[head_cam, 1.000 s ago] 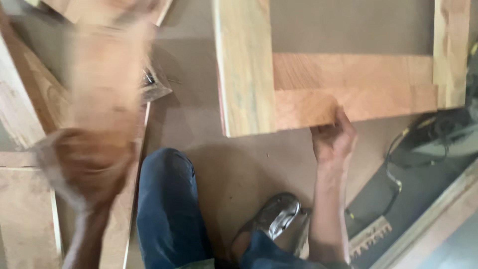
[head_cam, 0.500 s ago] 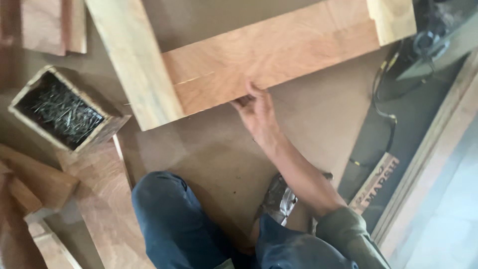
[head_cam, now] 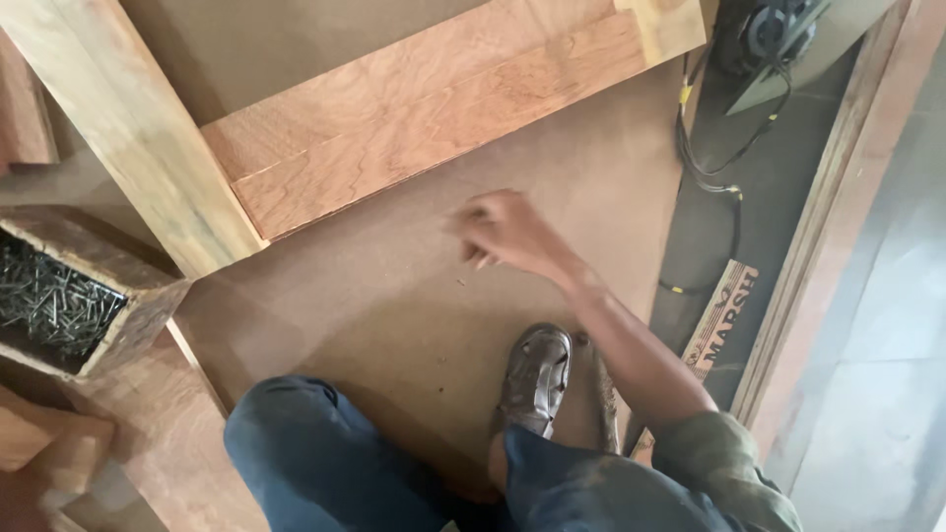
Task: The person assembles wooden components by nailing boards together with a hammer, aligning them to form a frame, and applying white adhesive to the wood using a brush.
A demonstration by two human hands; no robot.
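My right hand (head_cam: 503, 232) hovers blurred over the brown board (head_cam: 394, 315) on the floor, fingers (head_cam: 475, 258) curled loosely and holding nothing, just below the wooden frame (head_cam: 414, 118) and apart from it. A box of nails (head_cam: 59, 300) sits at the board's left edge. My shoe (head_cam: 535, 379) rests near its lower edge.
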